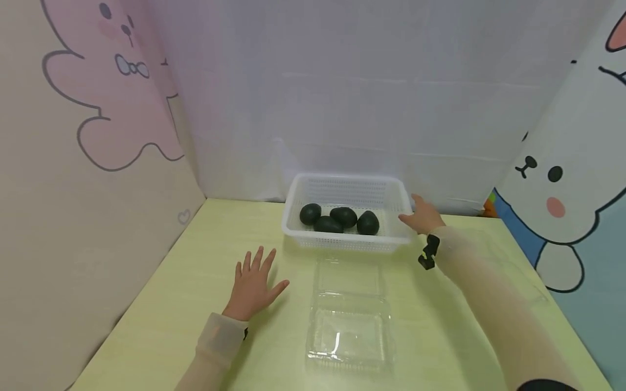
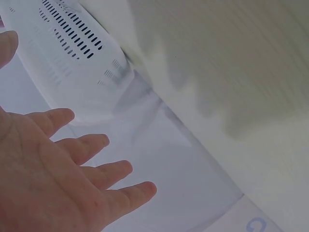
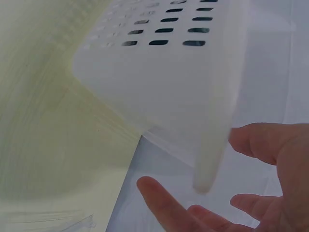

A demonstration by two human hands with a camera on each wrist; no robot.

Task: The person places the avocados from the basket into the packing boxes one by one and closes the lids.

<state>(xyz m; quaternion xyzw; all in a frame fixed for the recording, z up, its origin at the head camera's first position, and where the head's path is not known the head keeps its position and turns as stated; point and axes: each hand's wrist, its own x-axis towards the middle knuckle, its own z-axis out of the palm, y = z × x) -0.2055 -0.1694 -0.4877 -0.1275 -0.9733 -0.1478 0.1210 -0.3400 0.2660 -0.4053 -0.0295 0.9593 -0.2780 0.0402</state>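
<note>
A white perforated basket (image 1: 342,243) stands at the back of the table with several dark green, egg-shaped items (image 1: 368,223) inside. My right hand (image 1: 423,216) is at the basket's right end, fingers spread; in the right wrist view the thumb of that hand (image 3: 251,179) is by the rim of the basket (image 3: 212,145), and contact is unclear. My left hand (image 1: 251,290), fingers spread and holding nothing, is over the table left of a clear plastic container (image 1: 349,331). That container lies unfolded in front of the basket. The left wrist view shows the left palm (image 2: 63,179) and part of the basket (image 2: 91,82).
The pale yellow table (image 1: 166,309) is bordered by a white curtain (image 1: 342,108) behind the basket. Cartoon-printed panels stand at the left (image 1: 98,217) and right (image 1: 577,163).
</note>
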